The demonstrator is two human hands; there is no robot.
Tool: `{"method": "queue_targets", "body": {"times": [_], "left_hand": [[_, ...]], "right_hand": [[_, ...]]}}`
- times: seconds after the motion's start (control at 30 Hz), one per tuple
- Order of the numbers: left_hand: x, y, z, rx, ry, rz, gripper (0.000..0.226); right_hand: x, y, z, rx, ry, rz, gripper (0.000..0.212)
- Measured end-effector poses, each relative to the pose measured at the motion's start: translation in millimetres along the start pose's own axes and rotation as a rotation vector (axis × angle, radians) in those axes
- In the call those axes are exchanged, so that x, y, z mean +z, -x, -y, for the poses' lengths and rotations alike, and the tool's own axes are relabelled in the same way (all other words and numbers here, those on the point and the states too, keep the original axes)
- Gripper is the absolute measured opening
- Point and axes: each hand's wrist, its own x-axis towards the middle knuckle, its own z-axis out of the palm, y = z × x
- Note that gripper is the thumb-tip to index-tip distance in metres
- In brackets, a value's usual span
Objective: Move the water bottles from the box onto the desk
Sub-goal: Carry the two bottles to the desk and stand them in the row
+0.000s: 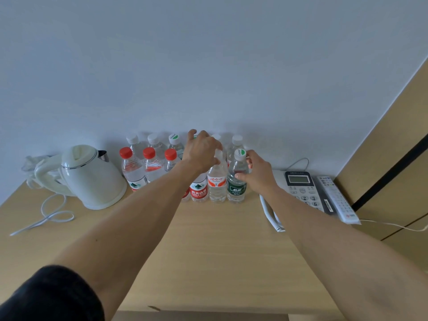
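Observation:
Several water bottles stand in two rows on the wooden desk [208,246] against the wall. My left hand [202,150] reaches over the rows and its fingers curl on the neck of the white-capped bottle with the orange label [217,185]. My right hand [257,171] grips the green-labelled bottle [236,184] at the right end of the front row, thumb on its front. A red-labelled bottle [198,189] stands just left, partly hidden by my left forearm. Three red-capped bottles [133,169] stand further left. No box is in view.
A white electric kettle [92,179] with its cord [49,216] stands at the left. A desk telephone [301,186] and a remote control [335,198] lie at the right. A beige cabinet [393,147] borders the desk on the right.

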Motion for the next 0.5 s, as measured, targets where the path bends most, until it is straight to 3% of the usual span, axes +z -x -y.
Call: {"method": "queue_targets", "body": {"times": [0.5], "left_hand": [[5.5, -0.5, -3.6, -0.042, 0.002, 0.005, 0.055]], "right_hand": [[-0.2, -2.4, 3.2, 0.048, 0.040, -0.011, 0.060]]}}
